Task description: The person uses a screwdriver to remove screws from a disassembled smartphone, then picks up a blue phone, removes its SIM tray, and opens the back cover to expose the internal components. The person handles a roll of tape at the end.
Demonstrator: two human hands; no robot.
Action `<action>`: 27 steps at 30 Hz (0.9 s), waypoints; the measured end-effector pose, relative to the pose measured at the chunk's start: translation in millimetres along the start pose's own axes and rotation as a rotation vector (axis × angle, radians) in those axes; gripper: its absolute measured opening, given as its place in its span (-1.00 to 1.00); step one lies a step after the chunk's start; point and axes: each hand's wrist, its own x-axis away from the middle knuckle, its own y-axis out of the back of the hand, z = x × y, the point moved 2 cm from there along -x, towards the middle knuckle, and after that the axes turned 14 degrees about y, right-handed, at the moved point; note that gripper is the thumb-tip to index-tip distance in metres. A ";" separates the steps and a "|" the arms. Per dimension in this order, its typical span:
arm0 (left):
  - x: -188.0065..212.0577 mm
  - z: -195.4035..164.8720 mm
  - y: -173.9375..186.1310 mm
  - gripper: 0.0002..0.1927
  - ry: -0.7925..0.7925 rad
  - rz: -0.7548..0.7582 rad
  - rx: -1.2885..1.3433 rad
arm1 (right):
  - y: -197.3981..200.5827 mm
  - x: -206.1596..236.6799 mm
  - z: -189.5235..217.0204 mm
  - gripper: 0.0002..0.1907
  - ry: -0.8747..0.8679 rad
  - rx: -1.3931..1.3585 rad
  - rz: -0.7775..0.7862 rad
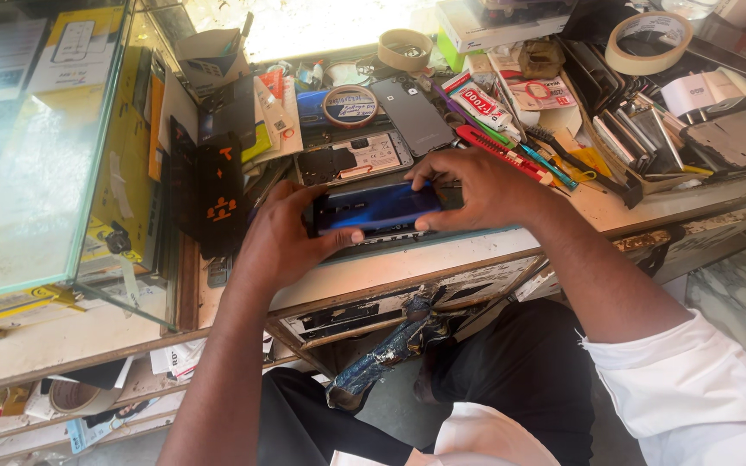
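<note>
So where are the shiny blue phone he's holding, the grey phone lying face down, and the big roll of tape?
shiny blue phone [379, 207], head view, middle of its glossy back.
grey phone [412, 115], head view, centre of its back.
big roll of tape [648, 41], head view, its front rim.

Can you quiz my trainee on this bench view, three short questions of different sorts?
1. True or false: both hands are on the blue phone.
2. Which lies just beyond the blue phone on the bench? A) an opened phone showing its insides B) a roll of tape C) a glass case
3. Fill in: the grey phone back lies to the ____ of the small tape roll in the picture.

Key
1. True: the left hand grips its left end and the right hand its right end, over the bench.
2. A, the opened phone.
3. right
</note>
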 end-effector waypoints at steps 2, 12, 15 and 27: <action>0.4 0.5 2.7 -0.08 -0.020 -0.015 0.066 | 1.7 -2.1 -2.9 -0.49 0.034 -0.088 -0.032; -4.3 9.9 4.9 -0.34 -0.069 -0.032 0.228 | 2.5 -9.3 -4.6 -0.60 -0.048 -0.482 -0.132; -5.9 13.1 3.6 -0.36 -0.094 -0.050 0.249 | 2.3 -8.9 -4.3 -0.63 -0.071 -0.503 -0.147; -17.8 16.5 -9.1 -0.22 0.182 -0.187 0.265 | -14.9 -8.1 -5.0 -0.34 -0.261 -0.798 -0.365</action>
